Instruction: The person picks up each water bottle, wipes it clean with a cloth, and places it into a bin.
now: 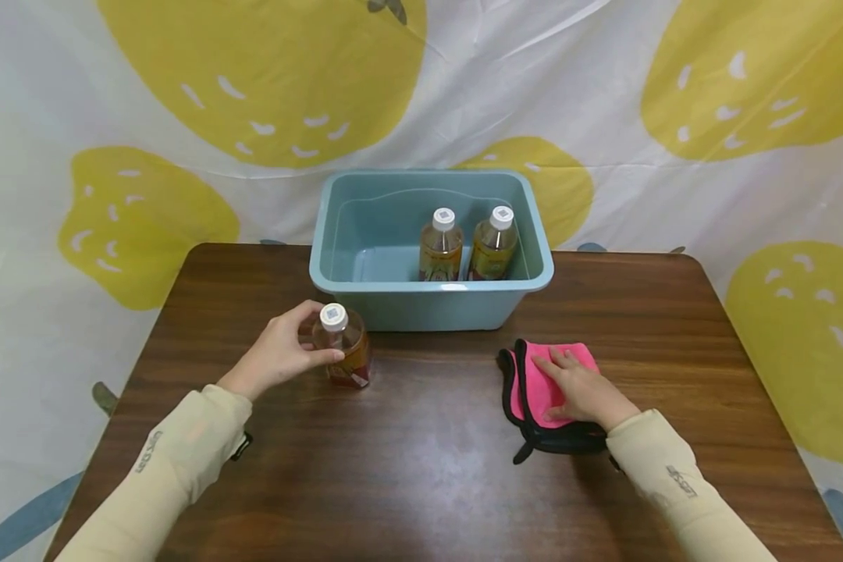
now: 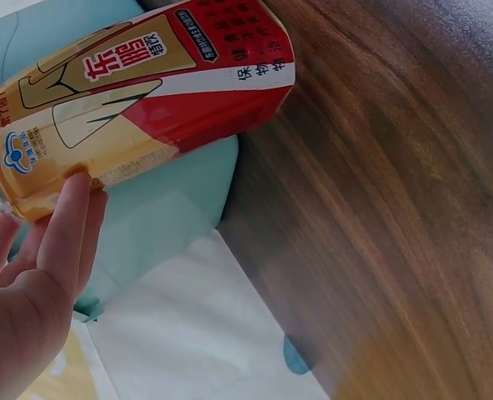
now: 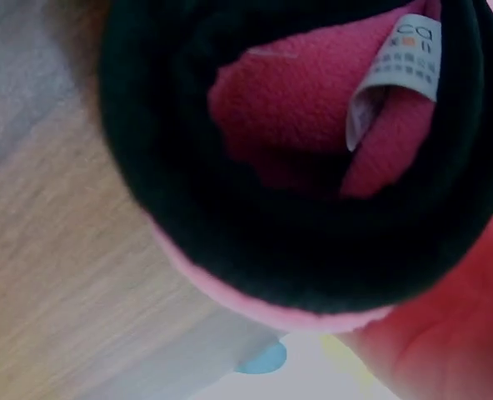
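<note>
one white-capped bottle (image 1: 353,359): i'm gripping it in my left hand (image 1: 284,350), thumb and fingers around it, just in front of the blue tub (image 1: 428,308). my right hand (image 1: 585,392) is resting, fingers spread, on a pink cloth (image 1: 581,356) lying on the desk (image 1: 421,484). two other bottles (image 1: 440,254) are standing inside the tub, toward its right side.

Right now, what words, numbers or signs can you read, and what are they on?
"ca", "有限公司": tag on the cloth.
"保", "物": held bottle.
Blue sign, its writing too small: same bottle.
Too small or blurred: that bottle's other writing, the sleeves' prints, the caps' square codes, labels on the two bottles in the tub.
No numbers I can read.
</note>
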### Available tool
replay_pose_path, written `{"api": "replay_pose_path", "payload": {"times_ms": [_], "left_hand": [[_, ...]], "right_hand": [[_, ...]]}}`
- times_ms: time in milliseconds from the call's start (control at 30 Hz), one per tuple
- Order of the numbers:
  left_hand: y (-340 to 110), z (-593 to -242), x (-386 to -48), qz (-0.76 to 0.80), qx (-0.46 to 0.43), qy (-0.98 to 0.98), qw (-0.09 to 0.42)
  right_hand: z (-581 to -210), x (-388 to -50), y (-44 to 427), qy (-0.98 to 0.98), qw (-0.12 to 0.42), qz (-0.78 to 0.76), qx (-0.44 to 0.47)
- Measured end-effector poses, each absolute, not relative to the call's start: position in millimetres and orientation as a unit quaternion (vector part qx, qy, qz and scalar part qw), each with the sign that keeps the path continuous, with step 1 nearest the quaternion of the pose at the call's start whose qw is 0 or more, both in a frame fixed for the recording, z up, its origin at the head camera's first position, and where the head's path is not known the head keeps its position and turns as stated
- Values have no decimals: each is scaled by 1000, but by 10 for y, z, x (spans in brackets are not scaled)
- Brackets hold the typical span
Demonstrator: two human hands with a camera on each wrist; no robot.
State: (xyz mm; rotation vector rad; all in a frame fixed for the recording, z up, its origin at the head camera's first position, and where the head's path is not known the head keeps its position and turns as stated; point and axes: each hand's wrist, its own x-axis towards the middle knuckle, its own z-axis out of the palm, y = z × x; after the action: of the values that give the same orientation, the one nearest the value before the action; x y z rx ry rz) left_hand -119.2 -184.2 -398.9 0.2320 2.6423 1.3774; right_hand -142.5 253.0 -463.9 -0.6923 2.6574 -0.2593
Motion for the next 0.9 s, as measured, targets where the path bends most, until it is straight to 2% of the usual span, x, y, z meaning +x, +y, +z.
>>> {"api": "replay_pose_path", "payload": {"times_ms": [533, 900], "left_hand": [[-1804, -3974, -1201, 457, 71, 882, 86], [-1810, -3995, -1199, 464, 65, 880, 85]], "right_hand": [[-4676, -1371, 2572, 944, 176, -111, -256], [-4736, -1289, 2547, 950, 112, -133, -261]]}}
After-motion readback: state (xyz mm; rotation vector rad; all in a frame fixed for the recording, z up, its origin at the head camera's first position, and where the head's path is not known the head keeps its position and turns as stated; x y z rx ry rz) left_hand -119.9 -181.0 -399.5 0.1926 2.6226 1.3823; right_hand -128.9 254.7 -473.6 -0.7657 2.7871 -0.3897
